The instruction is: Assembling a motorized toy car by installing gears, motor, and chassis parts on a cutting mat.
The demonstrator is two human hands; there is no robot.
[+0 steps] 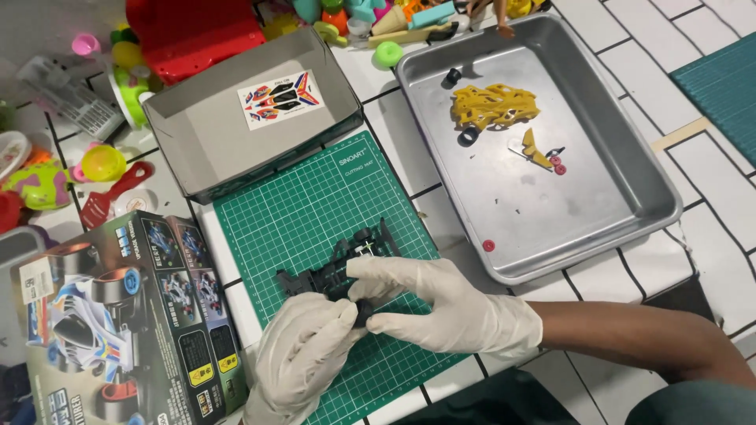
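The white tiled table [709, 205] runs well past the fingers on every side. Up and to the right of them sits a metal tray [630, 189], its near rim close behind the right knuckles; inside lie a yellow car body [492, 106], a yellow wing piece [535, 148] and small black and pink wheels. Under the fingers lies a green cutting mat [315, 205], with open grid above them up to a grey box lid [205, 142] holding a sticker sheet [281, 98]. Left of the fingers stands a printed toy car box [118, 315], its edge just beside the left hand. Heaped toys [102, 161] crowd the far left corner.

The right hand [441, 303], in a white glove, reaches in from the right with a bare forearm, fingers stretched leftward and pinching the black car frame [339, 264]. The left hand [303, 354], also gloved, comes up from below, its fingers curled and closed on a small black part at the frame's near edge. The frame sits low over the mat, just above the fingertips.
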